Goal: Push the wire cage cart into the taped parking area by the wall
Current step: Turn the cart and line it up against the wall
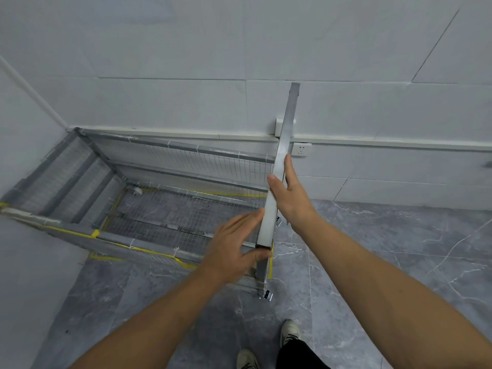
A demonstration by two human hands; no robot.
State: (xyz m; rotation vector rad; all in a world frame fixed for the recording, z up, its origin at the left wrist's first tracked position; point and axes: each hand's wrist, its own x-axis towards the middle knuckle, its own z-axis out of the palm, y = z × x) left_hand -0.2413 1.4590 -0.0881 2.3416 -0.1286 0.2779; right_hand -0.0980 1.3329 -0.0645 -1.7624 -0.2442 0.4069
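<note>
Wire cage cart (170,182) sits in the room corner, long side along the back wall (186,102), far end near the left wall. Yellow floor tape (149,251) shows under and beside its near long side, w/ more tape seen thru the mesh along the wall side; cart lies mostly w/in the marked area. Top end bar (279,166), a grey square tube, runs across the cart's near end toward the wall. Right hand (290,194) wraps the bar mid-length, thumb on the cage side, fingers curled round the far side, closed on it. Left hand (234,242) at the bar's near end by the corner post: fingers flat vs the bar's side, thumb under the end, loosely hooked, not a full clasp. Both forearms reach fwd, bare. Caster (267,295) at the near corner on grey marble-look floor (372,262). Wall socket (301,149) just right of the bar. Two shoes (289,332) at bottom.
</note>
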